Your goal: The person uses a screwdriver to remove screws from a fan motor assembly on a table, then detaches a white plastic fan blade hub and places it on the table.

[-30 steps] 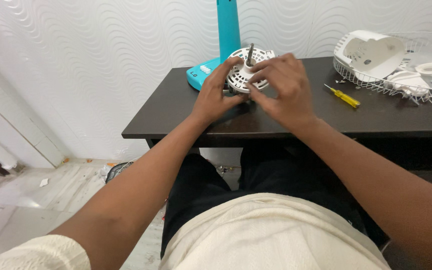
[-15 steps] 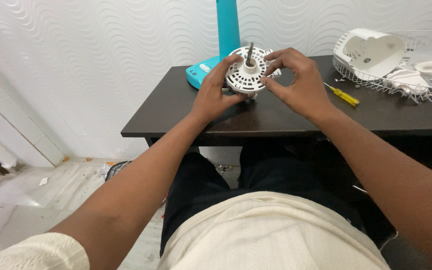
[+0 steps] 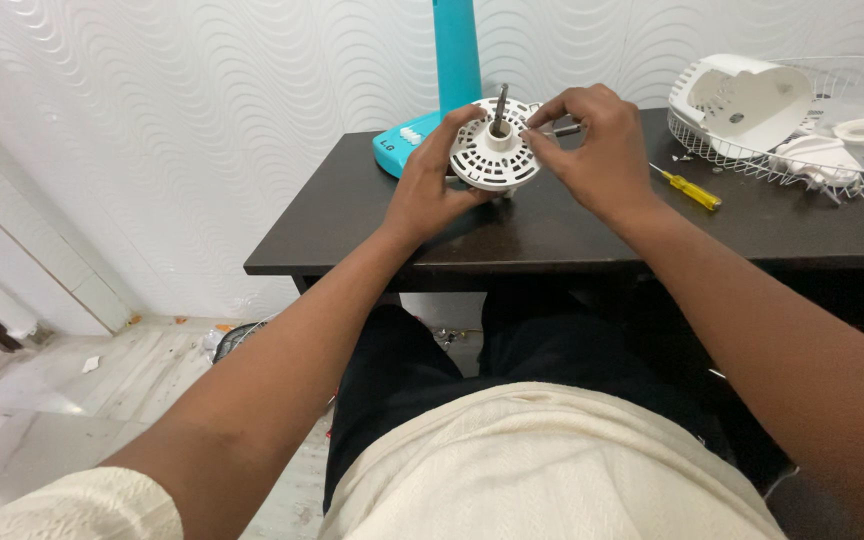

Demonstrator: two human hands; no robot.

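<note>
A seated person's left hand (image 3: 430,190) grips a white vented motor cover (image 3: 495,156) above the dark table (image 3: 552,225), its metal shaft upright, while the right hand (image 3: 592,150) pinches its far rim. A yellow screwdriver (image 3: 689,188) lies right of the cover; a teal stand (image 3: 452,70) rises behind.

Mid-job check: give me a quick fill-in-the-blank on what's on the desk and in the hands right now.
1. Both hands, left hand and right hand, hold a round white vented housing with a metal ____ standing up from its centre.
2. The screwdriver lying on the dark desk has a ____ handle.
3. The wire fan guard lies to the person's ____.

Missing words: shaft; yellow; right
</note>
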